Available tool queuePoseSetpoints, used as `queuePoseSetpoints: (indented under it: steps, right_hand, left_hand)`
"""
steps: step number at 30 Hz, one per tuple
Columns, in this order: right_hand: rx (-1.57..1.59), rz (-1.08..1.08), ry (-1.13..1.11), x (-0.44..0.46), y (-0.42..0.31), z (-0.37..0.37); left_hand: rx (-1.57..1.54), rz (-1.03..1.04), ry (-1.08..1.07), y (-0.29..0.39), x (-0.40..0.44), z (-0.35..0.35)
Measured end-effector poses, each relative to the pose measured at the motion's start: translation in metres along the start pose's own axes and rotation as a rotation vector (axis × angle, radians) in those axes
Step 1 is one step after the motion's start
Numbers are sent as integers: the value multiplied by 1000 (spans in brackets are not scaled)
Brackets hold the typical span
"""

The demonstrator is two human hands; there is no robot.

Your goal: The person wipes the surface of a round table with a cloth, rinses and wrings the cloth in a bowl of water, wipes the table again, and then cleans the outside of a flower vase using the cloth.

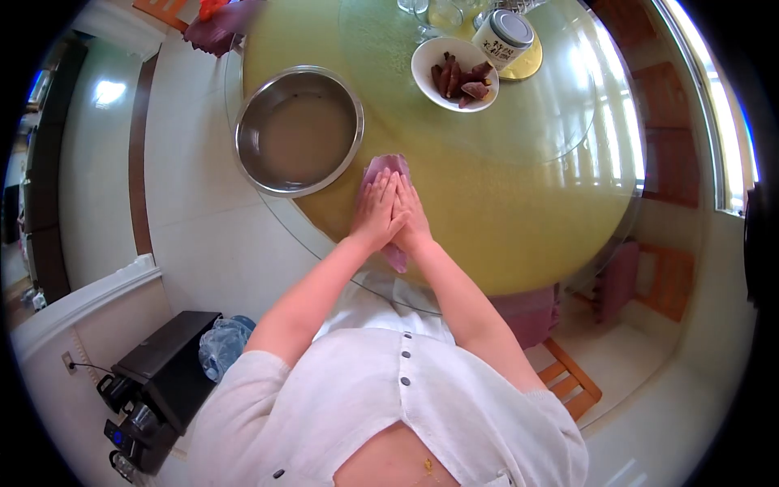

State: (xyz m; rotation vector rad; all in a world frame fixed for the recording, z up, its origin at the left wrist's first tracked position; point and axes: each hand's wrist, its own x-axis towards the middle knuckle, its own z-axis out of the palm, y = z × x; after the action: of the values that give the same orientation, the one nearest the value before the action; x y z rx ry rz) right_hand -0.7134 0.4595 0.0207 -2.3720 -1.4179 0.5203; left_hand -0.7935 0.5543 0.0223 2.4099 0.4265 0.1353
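A purple cloth [395, 258] lies near the front edge of the round table, partly hidden under my hands. My left hand [376, 214] rests flat on it with fingers stretched out. Beside it and touching it, my right hand [413, 217] is also flat on the cloth, fingers pointing away from me. Neither hand is wrapped around anything. To the left of the cloth stands a metal basin [355, 150] holding cloudy brownish water.
The glass-topped table [503, 211] has a white bowl [430, 91] with reddish-purple sweet potato pieces at the back. A lidded canister [501, 47] and several glasses stand near it. Wooden chairs [572, 381] surround the table; a dark cabinet [166, 349] is at lower left.
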Motion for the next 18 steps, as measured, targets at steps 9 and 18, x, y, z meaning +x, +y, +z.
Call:
queuePoseSetpoints:
  steps: [9, 18]
  right_hand:
    - [-64, -111, -102, -18, -25, 11]
    - [-91, -467, -205, -59, -50, 28]
  left_hand:
    - [188, -156, 85, -21, -28, 9]
    - [263, -519, 201, -8, -120, 27]
